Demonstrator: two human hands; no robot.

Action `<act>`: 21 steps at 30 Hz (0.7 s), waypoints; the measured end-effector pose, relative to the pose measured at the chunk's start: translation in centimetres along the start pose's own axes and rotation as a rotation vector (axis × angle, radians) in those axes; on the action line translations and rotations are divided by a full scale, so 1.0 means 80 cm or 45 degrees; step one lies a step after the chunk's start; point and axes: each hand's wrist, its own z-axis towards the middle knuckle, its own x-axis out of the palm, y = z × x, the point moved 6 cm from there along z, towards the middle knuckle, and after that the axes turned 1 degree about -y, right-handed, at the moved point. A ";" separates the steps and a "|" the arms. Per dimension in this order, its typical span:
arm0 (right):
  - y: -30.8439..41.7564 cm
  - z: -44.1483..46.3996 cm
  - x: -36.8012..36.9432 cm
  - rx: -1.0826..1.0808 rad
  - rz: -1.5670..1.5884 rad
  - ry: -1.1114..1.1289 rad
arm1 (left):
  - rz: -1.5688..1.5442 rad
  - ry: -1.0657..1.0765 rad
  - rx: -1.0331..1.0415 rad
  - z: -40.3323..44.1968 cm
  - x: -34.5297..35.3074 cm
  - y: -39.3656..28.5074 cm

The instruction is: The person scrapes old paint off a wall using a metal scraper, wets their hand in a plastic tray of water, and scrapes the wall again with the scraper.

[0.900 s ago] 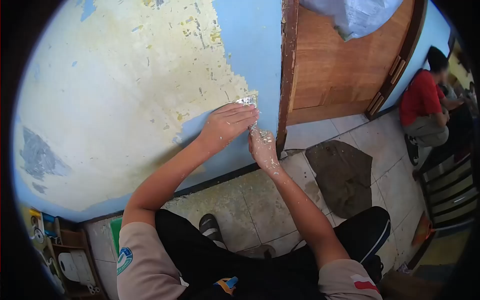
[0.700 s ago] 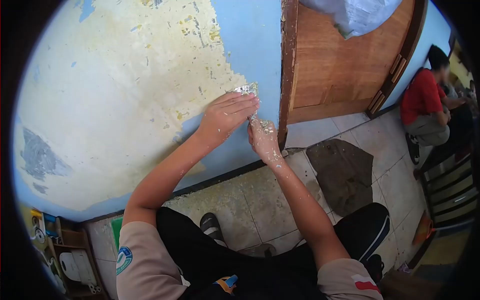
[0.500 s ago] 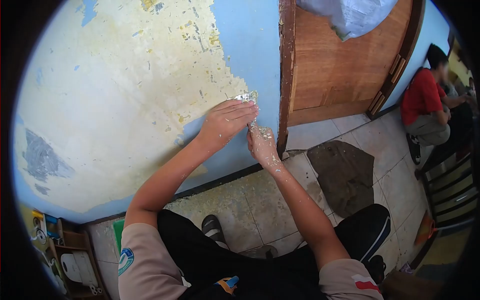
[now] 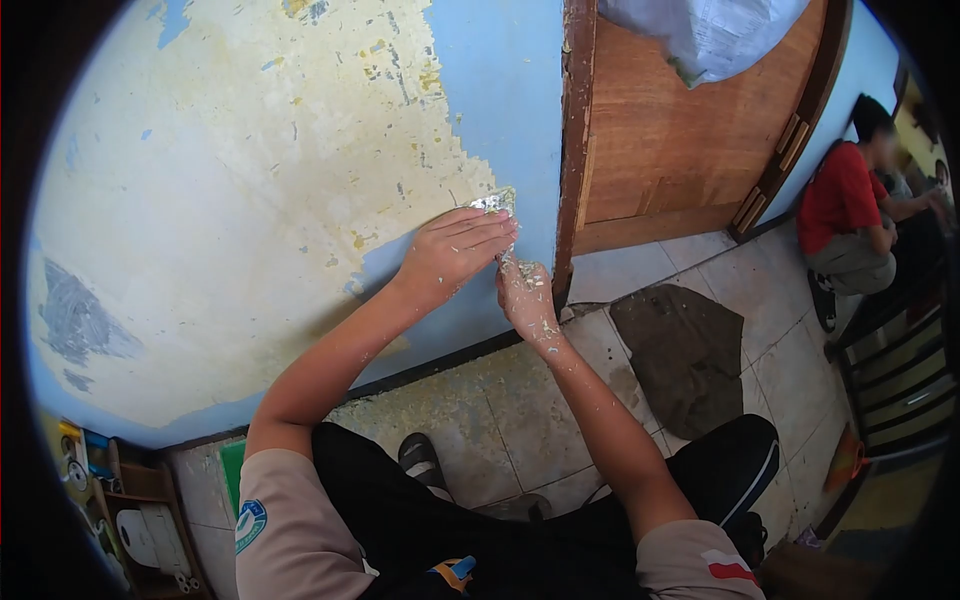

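My right hand (image 4: 525,298) is closed around the handle of a paint scraper, which it mostly hides. The scraper's metal blade (image 4: 494,203) lies against the wall (image 4: 505,90), at the edge between blue paint and a bare cream patch (image 4: 270,160). Above the right hand, my left hand (image 4: 455,250) lies with straight fingers over the blade, pressing it to the wall. Pale paint flakes cover the blade, the back of my right hand and its forearm.
A brown door (image 4: 660,150) with a worn frame stands to the right, a plastic bag (image 4: 715,40) before it. A dark cloth (image 4: 680,355) lies on the tiles. A person in a red shirt (image 4: 840,200) squats far right. A small shelf (image 4: 145,510) stands lower left.
The view has shifted slightly. Both hands and the scraper stay at nearly the same spot on the wall, and less of the blade's left edge shows.
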 end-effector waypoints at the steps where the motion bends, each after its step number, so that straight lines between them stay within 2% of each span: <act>1: 0.004 0.002 0.002 0.008 0.013 0.023 | 0.040 0.004 0.013 0.002 -0.003 0.000; 6: 0.030 0.002 0.009 0.119 0.038 0.143 | 0.084 -0.003 -0.026 0.012 -0.018 0.005; 8: 0.017 0.010 0.010 -0.066 0.039 0.050 | 0.077 -0.012 -0.031 0.011 -0.017 0.005; 9: 0.009 0.009 0.011 -0.071 0.039 0.047 | 0.078 -0.014 -0.026 0.008 -0.015 0.004; 12: -0.007 0.000 0.011 -0.032 0.034 0.026 | 0.038 0.053 -0.001 -0.004 -0.006 0.000; 14: -0.007 -0.004 0.010 0.091 0.048 0.059 | 0.008 0.062 0.010 -0.004 -0.005 -0.002; 21: 0.032 -0.020 0.014 0.242 0.110 0.132 | -0.101 0.039 -0.059 0.006 -0.017 0.001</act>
